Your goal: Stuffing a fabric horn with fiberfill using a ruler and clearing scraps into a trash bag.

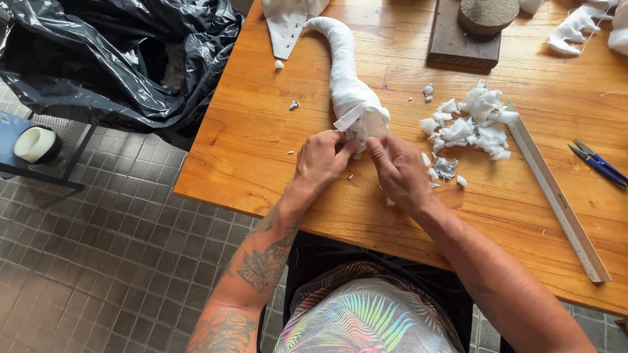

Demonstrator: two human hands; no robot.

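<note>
A long curved white fabric tube (341,72), stuffed and shaped like a tail or limb, lies on the wooden table (261,131) with its open end toward me. My left hand (319,159) pinches the fabric edge at that opening. My right hand (399,171) presses its fingers against the same open end, where pale stuffing shows. Both hands touch each other at the tube's mouth.
A pile of white stuffing scraps (472,125) lies right of my hands. A metal ruler (556,195) and blue-handled scissors (598,163) lie further right. A dark wooden block (464,36), white fabric pieces (288,23), a black plastic bag (118,59) and a tape roll (36,144) surround the table.
</note>
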